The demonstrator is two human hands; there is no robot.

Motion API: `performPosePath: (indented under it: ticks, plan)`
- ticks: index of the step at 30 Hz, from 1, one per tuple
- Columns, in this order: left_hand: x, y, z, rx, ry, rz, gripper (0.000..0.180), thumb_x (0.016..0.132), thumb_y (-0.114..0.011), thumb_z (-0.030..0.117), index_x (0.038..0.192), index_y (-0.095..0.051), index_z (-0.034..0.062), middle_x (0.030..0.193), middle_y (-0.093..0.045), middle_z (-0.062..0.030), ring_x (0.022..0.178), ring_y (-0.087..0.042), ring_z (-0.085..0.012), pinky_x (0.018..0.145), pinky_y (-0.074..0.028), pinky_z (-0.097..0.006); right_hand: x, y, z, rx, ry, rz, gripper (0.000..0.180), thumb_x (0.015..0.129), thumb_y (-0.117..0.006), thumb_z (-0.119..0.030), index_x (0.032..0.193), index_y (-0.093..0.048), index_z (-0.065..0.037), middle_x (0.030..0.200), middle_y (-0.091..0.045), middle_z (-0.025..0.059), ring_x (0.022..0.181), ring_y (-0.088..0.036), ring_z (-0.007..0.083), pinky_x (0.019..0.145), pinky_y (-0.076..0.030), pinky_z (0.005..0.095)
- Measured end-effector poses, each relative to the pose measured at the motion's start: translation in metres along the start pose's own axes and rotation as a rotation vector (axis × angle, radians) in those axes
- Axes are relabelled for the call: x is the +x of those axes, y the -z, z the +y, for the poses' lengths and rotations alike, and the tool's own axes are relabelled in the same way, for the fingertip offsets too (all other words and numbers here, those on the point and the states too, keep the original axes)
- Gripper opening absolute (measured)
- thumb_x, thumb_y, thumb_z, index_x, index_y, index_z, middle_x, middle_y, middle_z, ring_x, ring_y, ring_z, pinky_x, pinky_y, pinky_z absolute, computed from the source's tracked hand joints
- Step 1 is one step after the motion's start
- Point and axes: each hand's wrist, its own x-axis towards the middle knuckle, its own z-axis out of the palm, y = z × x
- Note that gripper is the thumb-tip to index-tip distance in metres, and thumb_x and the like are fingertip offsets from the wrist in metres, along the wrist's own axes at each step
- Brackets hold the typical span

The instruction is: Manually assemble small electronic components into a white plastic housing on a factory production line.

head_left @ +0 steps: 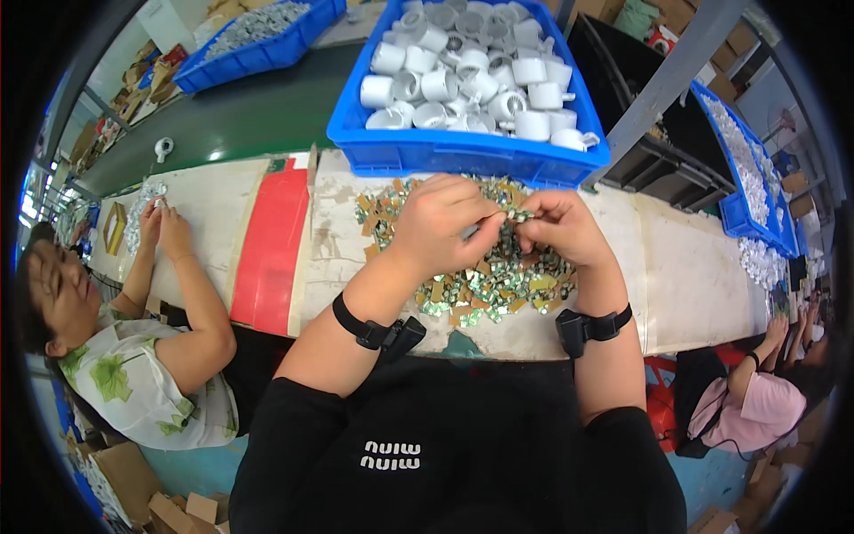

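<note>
Though two hands (442,222) (566,228), one parts pile (498,292) beneath.

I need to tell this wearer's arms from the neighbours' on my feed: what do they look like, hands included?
The left hand and right hand are ungloved. Both forearms are bare below short black sleeves, and each wears a black strap with a chunky black box on it.

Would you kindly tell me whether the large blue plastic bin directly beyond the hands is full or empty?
Full, or nearly so: white cup-shaped parts are heaped across the large blue plastic bin, hiding its floor.
</note>
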Motion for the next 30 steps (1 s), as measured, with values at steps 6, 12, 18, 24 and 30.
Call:
performPosePath:
  ticks: [6,12,18,24,30]
  plan:
    - [-0.017,0.034,-0.019,-0.074,0.526,0.270,0.006,0.088,-0.072,0.009,0.087,-0.074,0.0035,0.080,-0.073,-0.0087,0.073,-0.070,-0.0266,0.069,-0.055,-0.036,0.011,0.038,0.024,0.062,0.198,0.296,0.021,0.099,-0.071,-0.022,0.100,-0.071,-0.001,0.078,-0.067,0.0008,0.068,-0.060,0.0085,0.062,-0.048,0.0238]
    - [-0.064,0.148,-0.077,0.689,0.676,0.069,0.030,0.090,-0.071,0.022,0.115,-0.069,0.0046,0.109,-0.073,-0.0112,0.107,-0.066,-0.0318,0.093,-0.050,-0.046,0.013,0.039,0.015,0.372,0.245,0.407,0.025,0.101,-0.067,-0.023,0.096,-0.070,0.001,0.071,-0.060,0.0007,0.062,-0.055,0.0115,0.058,-0.045,0.0266]
    - [-0.111,0.168,-0.071,0.888,0.608,-0.209,0.058,0.089,-0.070,0.026,0.140,-0.053,0.0041,0.142,-0.056,-0.0215,0.139,-0.046,-0.0402,0.118,-0.027,-0.061,0.011,0.036,0.009,0.412,0.260,0.398,0.024,0.100,-0.065,-0.022,0.095,-0.070,0.001,0.071,-0.060,0.0010,0.062,-0.055,0.0117,0.058,-0.045,0.0271]
    - [-0.097,0.169,-0.058,0.802,0.747,-0.451,0.068,0.091,-0.066,0.023,0.149,-0.042,0.0000,0.155,-0.044,-0.0289,0.144,-0.042,-0.0452,0.123,-0.019,-0.065,0.005,0.037,0.007,0.400,0.309,0.413,0.022,0.099,-0.065,-0.020,0.094,-0.070,0.001,0.070,-0.060,0.0010,0.060,-0.054,0.0109,0.057,-0.044,0.0260]
    - [-0.076,0.168,-0.083,0.797,0.460,-0.260,0.041,0.089,-0.064,0.013,0.127,-0.060,-0.0003,0.135,-0.064,-0.0226,0.135,-0.053,-0.0408,0.121,-0.031,-0.054,0.017,0.026,0.008,0.369,0.296,0.400,0.021,0.097,-0.066,-0.019,0.092,-0.070,0.001,0.068,-0.059,0.0005,0.058,-0.054,0.0095,0.055,-0.043,0.0242]
